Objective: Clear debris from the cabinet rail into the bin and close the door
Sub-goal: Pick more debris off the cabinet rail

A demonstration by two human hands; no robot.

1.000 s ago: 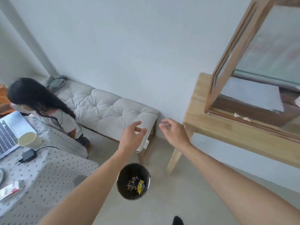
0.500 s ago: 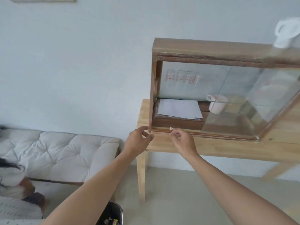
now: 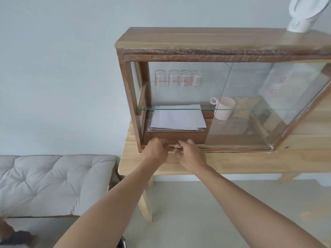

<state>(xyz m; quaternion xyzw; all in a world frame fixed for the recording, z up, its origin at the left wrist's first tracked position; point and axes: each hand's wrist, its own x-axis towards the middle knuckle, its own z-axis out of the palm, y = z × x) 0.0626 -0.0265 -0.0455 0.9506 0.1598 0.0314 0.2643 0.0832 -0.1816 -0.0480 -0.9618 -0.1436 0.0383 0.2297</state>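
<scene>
A small pale scrap of debris (image 3: 177, 145) lies on the cabinet's bottom rail (image 3: 232, 149), at the open left side. My right hand (image 3: 189, 155) pinches at it, with the index finger above and the thumb below. My left hand (image 3: 156, 151) rests against the rail just left of the scrap, fingers curled and its palm hidden. The sliding glass door (image 3: 259, 104) stands pushed over to the right. Only a dark sliver of the bin (image 3: 122, 244) shows at the bottom edge, between my forearms.
The wooden cabinet (image 3: 197, 40) stands on a light wooden table (image 3: 250, 163). Inside are glass beakers (image 3: 179, 78), papers (image 3: 177, 119) and a pink mug (image 3: 223, 108). A white jug (image 3: 300, 13) sits on top. A cushioned bench (image 3: 53, 183) stands to the left.
My view has swung up from the bin on the floor to the cabinet. Both hands have moved from above the bin to the rail and closed in around the scrap.
</scene>
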